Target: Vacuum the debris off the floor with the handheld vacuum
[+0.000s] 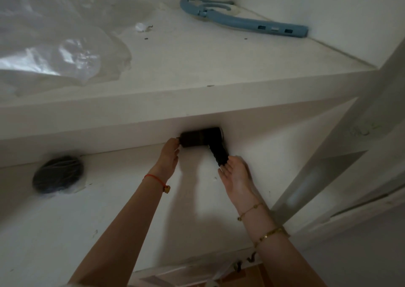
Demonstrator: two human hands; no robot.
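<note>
Both hands (168, 155) (237, 175) at vacuum (202, 139), under shelf (197, 102).

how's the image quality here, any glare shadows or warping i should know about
Head view: dim overall; glare on the plastic sheet at upper left; the black vacuum is a dark, detail-poor shape; both hands cast soft shadows on the lower shelf; wide-angle bending tilts the shelf edges; the blue tool stays reasonably sharp.
</note>
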